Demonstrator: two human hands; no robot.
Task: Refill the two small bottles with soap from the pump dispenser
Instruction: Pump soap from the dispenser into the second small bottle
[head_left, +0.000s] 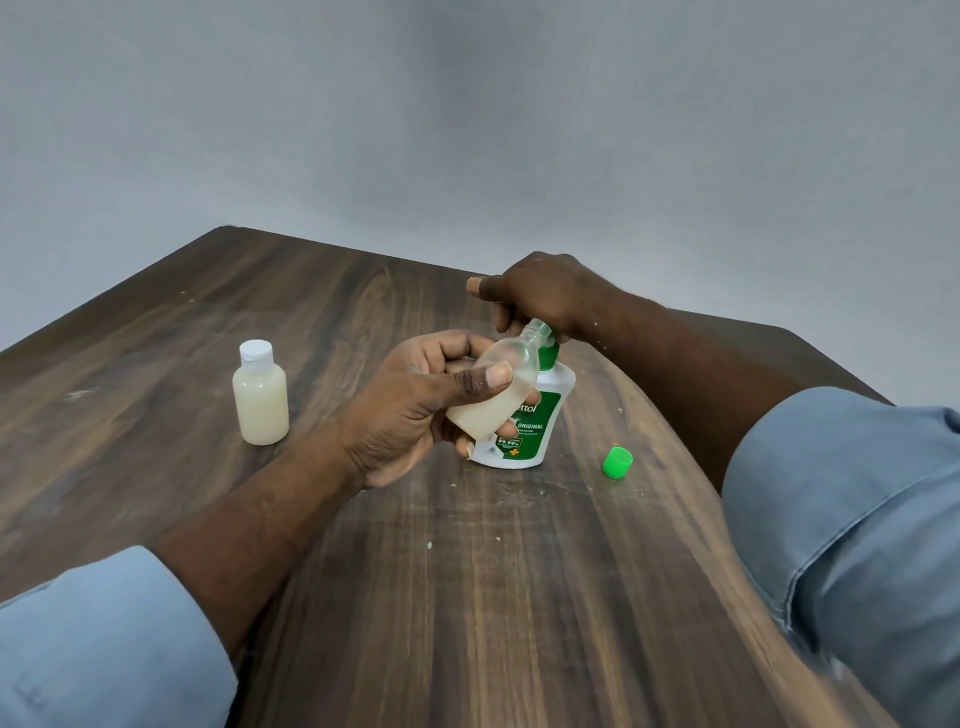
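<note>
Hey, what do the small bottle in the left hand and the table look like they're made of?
Small bottle: likely translucent, slightly frosted plastic; the pale soap shows through its wall. Table: dark wood-grain top, perhaps laminate; streaked grain with a dull sheen.

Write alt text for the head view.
A person's left grip holds an uncapped small bottle, tilted, its mouth at the green head of the pump dispenser, which the right grip clasps. A second small bottle, white-capped and nearly full, stands to the left on the wooden table; a green cap lies to the right.
</note>
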